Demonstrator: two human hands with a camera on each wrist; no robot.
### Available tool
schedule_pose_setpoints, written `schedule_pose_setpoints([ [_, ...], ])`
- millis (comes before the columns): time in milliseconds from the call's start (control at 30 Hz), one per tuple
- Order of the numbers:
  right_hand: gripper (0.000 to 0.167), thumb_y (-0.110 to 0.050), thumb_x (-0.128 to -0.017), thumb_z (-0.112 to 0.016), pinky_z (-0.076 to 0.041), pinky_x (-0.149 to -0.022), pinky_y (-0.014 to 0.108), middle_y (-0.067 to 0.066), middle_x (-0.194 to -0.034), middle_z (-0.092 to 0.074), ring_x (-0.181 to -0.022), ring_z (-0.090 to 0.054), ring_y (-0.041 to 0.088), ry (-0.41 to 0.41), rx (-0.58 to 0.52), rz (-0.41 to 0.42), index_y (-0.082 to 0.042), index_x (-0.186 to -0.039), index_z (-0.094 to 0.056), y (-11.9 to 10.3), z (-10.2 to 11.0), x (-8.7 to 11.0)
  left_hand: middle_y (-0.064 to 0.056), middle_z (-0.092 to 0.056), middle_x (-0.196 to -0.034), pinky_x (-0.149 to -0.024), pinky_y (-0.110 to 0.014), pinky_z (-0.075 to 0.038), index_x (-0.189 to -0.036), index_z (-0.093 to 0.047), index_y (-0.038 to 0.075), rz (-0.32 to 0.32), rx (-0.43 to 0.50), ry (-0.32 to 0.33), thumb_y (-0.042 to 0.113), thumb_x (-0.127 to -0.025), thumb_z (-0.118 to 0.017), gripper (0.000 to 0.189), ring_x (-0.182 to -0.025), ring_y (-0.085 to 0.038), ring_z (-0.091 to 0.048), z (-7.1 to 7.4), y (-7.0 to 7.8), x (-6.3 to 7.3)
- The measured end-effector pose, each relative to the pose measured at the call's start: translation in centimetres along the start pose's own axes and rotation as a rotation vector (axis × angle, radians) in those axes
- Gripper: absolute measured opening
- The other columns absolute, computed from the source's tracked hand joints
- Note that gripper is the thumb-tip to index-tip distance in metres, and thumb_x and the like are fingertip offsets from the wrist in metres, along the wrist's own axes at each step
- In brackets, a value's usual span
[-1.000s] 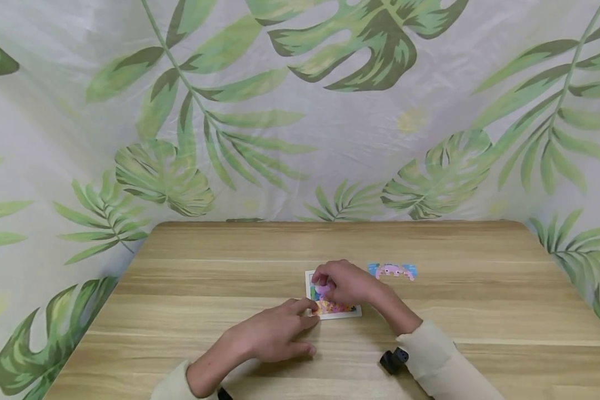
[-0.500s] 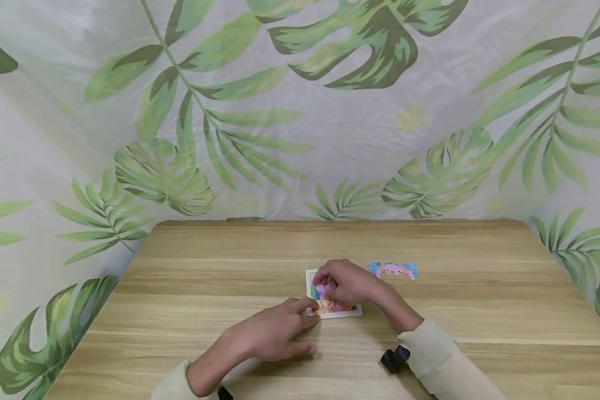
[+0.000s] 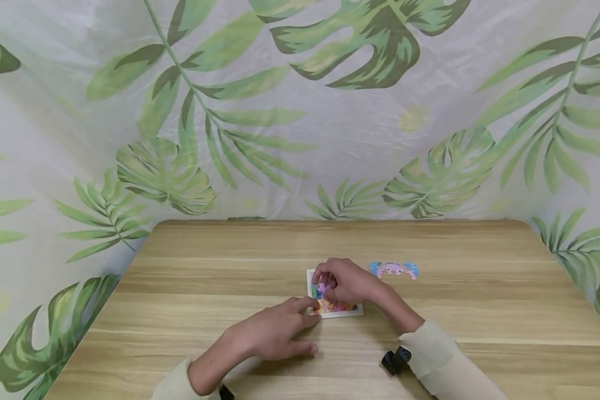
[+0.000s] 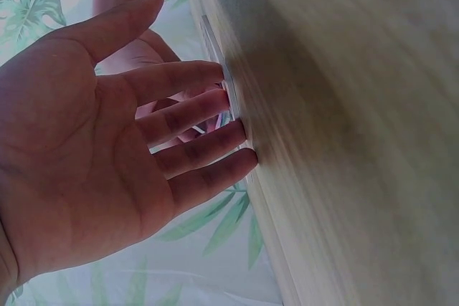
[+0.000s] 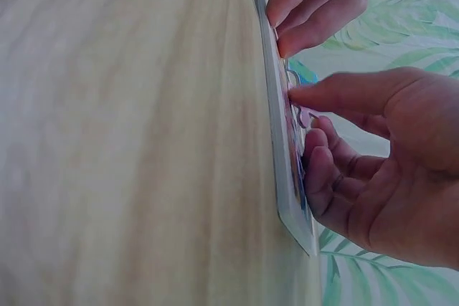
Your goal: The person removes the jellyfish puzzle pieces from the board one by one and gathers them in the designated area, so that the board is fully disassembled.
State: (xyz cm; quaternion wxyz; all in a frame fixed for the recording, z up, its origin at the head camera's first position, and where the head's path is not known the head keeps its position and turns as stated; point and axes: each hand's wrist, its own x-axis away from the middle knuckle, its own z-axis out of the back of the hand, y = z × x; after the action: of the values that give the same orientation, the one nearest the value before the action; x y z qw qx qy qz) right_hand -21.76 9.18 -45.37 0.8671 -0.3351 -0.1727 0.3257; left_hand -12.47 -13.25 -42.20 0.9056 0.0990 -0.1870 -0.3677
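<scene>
A small jigsaw puzzle in a white frame board [image 3: 347, 315] lies flat on the wooden table. Orange and yellow picture pieces show along its near side. My left hand [image 3: 277, 332] reaches in from the left, fingers extended, their tips pressing on the board's near left corner. In the left wrist view its palm [image 4: 64, 134] faces the camera and holds nothing. Over the board, my right hand [image 3: 351, 282] pinches a pink puzzle piece [image 5: 306, 116] between thumb and bent fingers, low against the picture. The fingers hide much of that piece and the board's upper right.
A strip of blue and pink puzzle pieces [image 3: 394, 270] lies on the table [image 3: 220, 278] behind the right wrist. A black wrist camera [image 3: 396, 360] hangs under the right sleeve. A leaf-print cloth [image 3: 350, 139] hangs behind the table.
Both hands stay nearly in place. The pink piece under the right fingers has turned or settled slightly against the board.
</scene>
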Motion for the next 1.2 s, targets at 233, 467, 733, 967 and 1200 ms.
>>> schedule_pose_setpoints([
  [233,0.016,-0.001,-0.100,-0.067,-0.052,-0.075,0.026,-0.001,-0.098,-0.072,-0.082,-0.060,0.010,0.009,-0.001,0.015,-0.014,-0.106,-0.074,-0.3,0.0,0.2,-0.002,-0.050,-0.162,-0.115,-0.042,-0.053,-0.150,-0.064,0.013,0.006,-0.001,-0.001,0.046,-0.105,-0.068,0.056,-0.147,-0.025,-0.052,-0.1,0.1,0.1],
  [467,0.013,-0.005,-0.103,-0.067,-0.050,-0.066,0.023,-0.004,-0.090,-0.072,-0.070,-0.057,0.005,0.013,-0.059,0.023,-0.014,-0.104,-0.076,-0.1,0.5,0.5,-0.002,-0.051,-0.161,-0.114,-0.041,-0.054,-0.150,-0.064,0.014,0.006,-0.013,0.004,0.046,-0.105,-0.068,0.056,-0.146,-0.025,-0.052,0.0,0.2,0.1],
  [733,0.014,-0.008,-0.101,-0.066,-0.050,-0.070,0.025,-0.004,-0.089,-0.073,-0.077,-0.059,0.011,0.053,-0.144,-0.004,-0.014,-0.105,-0.078,0.5,2.2,1.5,-0.002,-0.052,-0.160,-0.114,-0.041,-0.054,-0.150,-0.064,0.014,0.015,-0.013,-0.002,0.047,-0.105,-0.068,0.056,-0.145,-0.024,-0.053,0.0,0.3,0.1],
  [967,0.011,-0.009,-0.103,-0.068,-0.048,-0.071,0.025,-0.002,-0.090,-0.074,-0.079,-0.057,0.013,0.072,-0.139,-0.032,-0.012,-0.105,-0.078,2.0,3.5,2.8,-0.001,-0.052,-0.161,-0.115,-0.043,-0.053,-0.150,-0.064,0.014,0.028,-0.008,-0.001,0.048,-0.104,-0.069,0.057,-0.147,-0.025,-0.052,-0.1,0.3,0.2],
  [1200,0.010,-0.008,-0.102,-0.068,-0.049,-0.074,0.027,0.002,-0.092,-0.075,-0.083,-0.059,0.015,0.088,-0.140,-0.073,-0.009,-0.105,-0.077,3.7,4.7,4.9,-0.001,-0.051,-0.161,-0.116,-0.042,-0.053,-0.151,-0.064,0.015,0.024,-0.019,0.000,0.047,-0.105,-0.068,0.057,-0.149,-0.025,-0.051,-0.1,0.5,0.2],
])
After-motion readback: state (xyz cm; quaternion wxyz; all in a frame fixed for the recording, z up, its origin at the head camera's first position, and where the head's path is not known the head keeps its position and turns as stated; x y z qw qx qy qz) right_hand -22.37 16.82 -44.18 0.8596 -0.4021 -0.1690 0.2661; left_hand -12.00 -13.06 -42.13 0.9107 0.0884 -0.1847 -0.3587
